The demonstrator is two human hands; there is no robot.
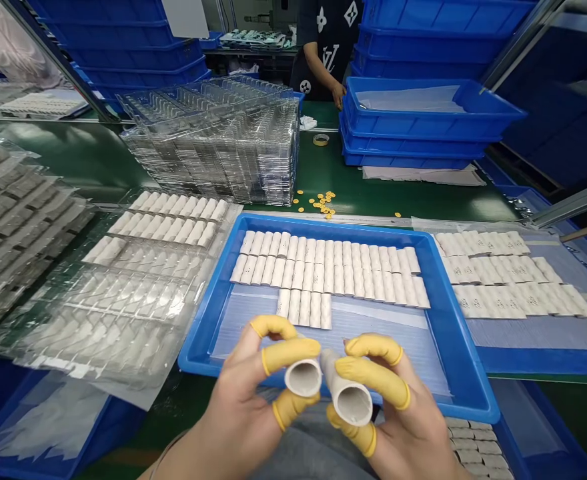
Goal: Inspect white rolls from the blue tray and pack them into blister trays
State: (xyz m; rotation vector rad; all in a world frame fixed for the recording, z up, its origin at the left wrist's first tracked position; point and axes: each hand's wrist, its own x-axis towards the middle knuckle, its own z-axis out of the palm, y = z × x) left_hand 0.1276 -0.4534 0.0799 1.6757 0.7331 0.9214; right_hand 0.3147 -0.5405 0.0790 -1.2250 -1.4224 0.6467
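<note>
My left hand point(253, 407), with yellow finger cots on its fingertips, pinches a short white tube point(303, 377) whose open end faces me. My right hand point(398, 420), also in yellow cots, grips a second white tube point(348, 397), tilted and touching the first. Both hands hover over the near edge of a blue tray point(208, 313). Inside that tray lie rows of white tubes point(323, 267) on a pale liner.
Clear plastic blister trays with white tubes point(138, 267) lie at left, a tall stack of empty ones point(223, 147) behind. More tubes point(503, 273) rest at right. Blue bins point(423, 113), a tape roll point(321, 139), scattered yellow cots point(321, 200) and another person point(323, 47) are at the back.
</note>
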